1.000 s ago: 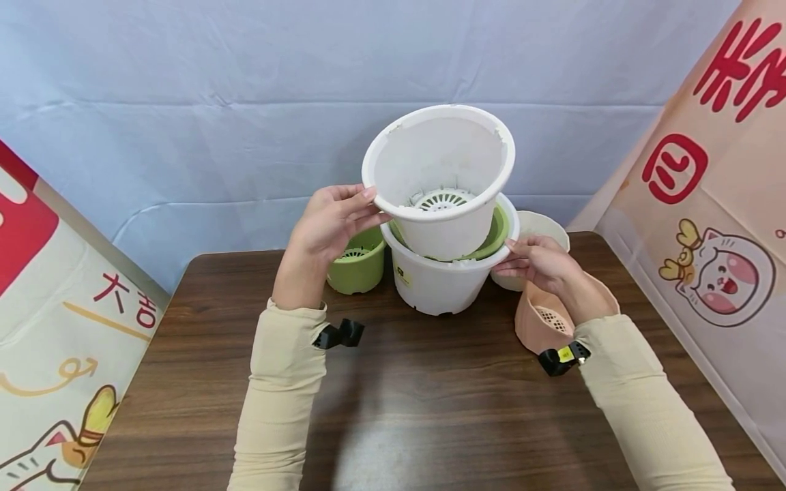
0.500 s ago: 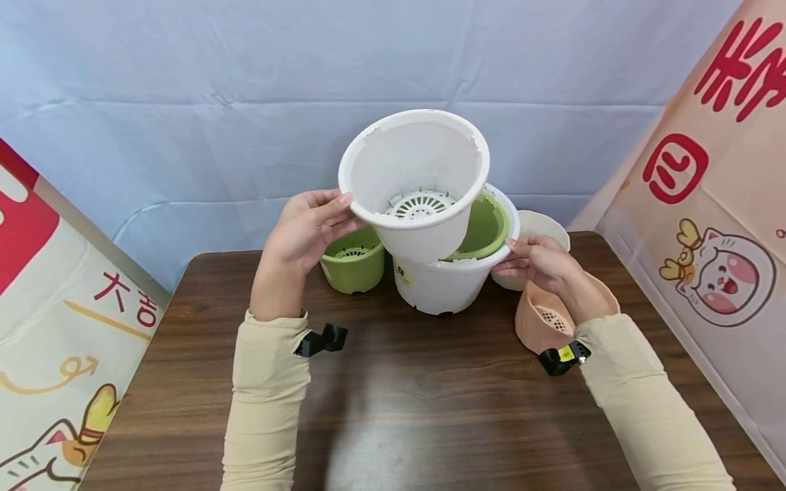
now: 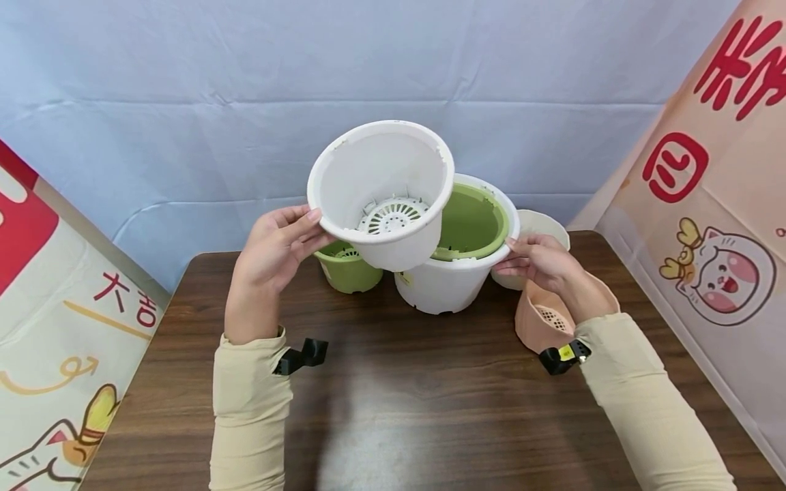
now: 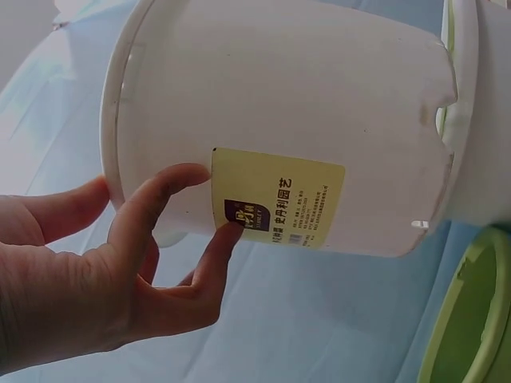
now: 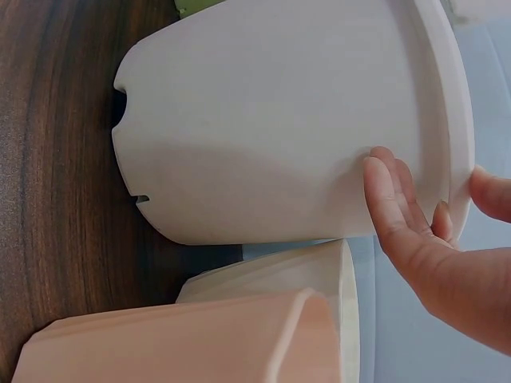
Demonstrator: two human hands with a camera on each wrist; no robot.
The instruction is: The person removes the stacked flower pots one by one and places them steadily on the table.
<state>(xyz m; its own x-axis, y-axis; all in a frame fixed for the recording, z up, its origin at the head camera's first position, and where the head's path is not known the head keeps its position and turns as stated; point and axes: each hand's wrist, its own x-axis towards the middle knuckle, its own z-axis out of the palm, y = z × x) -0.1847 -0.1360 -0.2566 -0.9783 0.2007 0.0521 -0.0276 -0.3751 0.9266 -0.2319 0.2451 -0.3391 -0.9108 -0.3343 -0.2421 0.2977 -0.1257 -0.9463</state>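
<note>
My left hand (image 3: 276, 249) pinches the rim of a white flower pot (image 3: 381, 170) and holds it tilted in the air, so its slotted bottom shows in the head view. In the left wrist view, the thumb is at the rim while fingers touch the wall near a yellow label (image 4: 279, 199). A larger white flower pot (image 3: 439, 290) stands on the table with a green pot (image 3: 473, 218) nested inside. My right hand (image 3: 540, 262) grips that larger pot's rim at the right, thumb over the edge and fingers (image 5: 387, 195) against the outer wall.
A small green pot (image 3: 353, 276) stands behind the raised pot, partly hidden. At the right are a cream pot (image 3: 543, 225) and a pink pot (image 3: 528, 327), partly behind my right hand. The brown wooden table (image 3: 393, 409) reaches back to a blue cloth (image 3: 184, 136).
My left hand has carried the white flower pot left and slightly down from above the nested green pot, uncovering more of its inside. My right hand has stayed on the larger pot's rim.
</note>
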